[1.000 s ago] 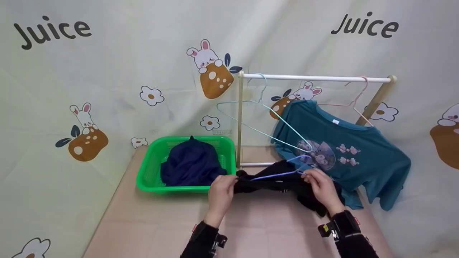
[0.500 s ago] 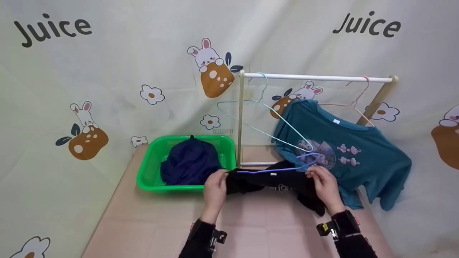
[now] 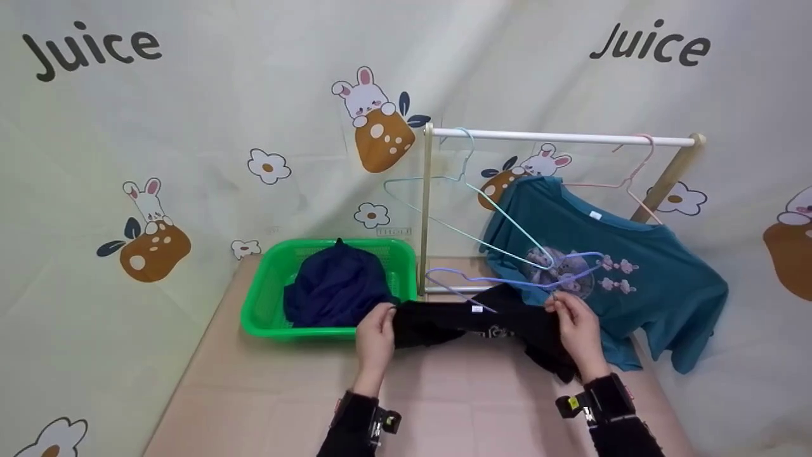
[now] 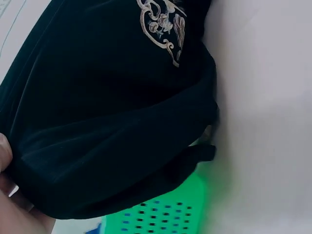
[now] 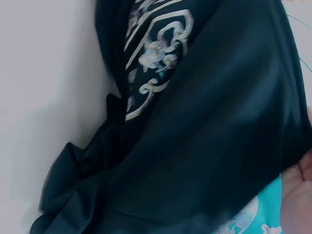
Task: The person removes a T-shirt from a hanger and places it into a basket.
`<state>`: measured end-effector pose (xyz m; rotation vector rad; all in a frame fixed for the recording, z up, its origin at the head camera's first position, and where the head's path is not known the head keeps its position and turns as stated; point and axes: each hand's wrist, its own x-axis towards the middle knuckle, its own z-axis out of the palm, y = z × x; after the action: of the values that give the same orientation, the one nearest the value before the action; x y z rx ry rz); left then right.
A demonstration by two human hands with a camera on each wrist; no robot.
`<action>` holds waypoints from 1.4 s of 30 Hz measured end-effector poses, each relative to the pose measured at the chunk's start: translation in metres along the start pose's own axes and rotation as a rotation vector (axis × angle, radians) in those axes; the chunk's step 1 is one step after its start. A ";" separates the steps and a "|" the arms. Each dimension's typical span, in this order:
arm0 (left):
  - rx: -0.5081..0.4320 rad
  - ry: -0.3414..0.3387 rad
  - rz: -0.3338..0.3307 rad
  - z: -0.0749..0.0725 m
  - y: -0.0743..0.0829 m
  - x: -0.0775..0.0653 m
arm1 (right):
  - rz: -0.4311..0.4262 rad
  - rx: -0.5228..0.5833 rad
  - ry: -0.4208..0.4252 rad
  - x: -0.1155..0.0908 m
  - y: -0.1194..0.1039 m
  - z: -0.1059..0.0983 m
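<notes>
In the head view a black shirt (image 3: pixel 431 324) with a white neck label and a pale print is stretched between both hands. My left hand (image 3: pixel 375 339) pinches its left shoulder; my right hand (image 3: pixel 576 324) pinches its right shoulder. A purple hanger (image 3: pixel 488 279) lies behind the neckline, its left end above the cloth and its lower bar running down into the neck opening. Whether the right fingers also touch the hanger is hidden. Black cloth (image 4: pixel 97 107) fills most of the left wrist view, and the pale print (image 5: pixel 163 53) shows in the right wrist view.
A green basket (image 3: pixel 254 311) with dark blue cloth (image 3: pixel 339 285) stands at left. The rack's white rod (image 3: pixel 558 136) bears a light blue hanger (image 3: pixel 507 219) and a pink hanger (image 3: pixel 634 171) with a teal shirt (image 3: pixel 666 279). The light blue hanger hangs close above the purple one.
The purple hanger's left end has come up from the neckline and now shows above the shirt; its hook has shifted right. My left hand has moved slightly left, stretching the neckline wider.
</notes>
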<state>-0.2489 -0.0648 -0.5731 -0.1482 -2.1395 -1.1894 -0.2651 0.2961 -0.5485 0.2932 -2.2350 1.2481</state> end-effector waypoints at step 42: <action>0.290 -0.504 0.151 0.025 -0.009 -0.053 | 0.091 0.522 0.081 0.039 -0.079 0.046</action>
<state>-0.2243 -0.0389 -0.6200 -0.5148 -2.6532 -0.7979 -0.2797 0.2177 -0.4892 0.3294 -1.8405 1.8487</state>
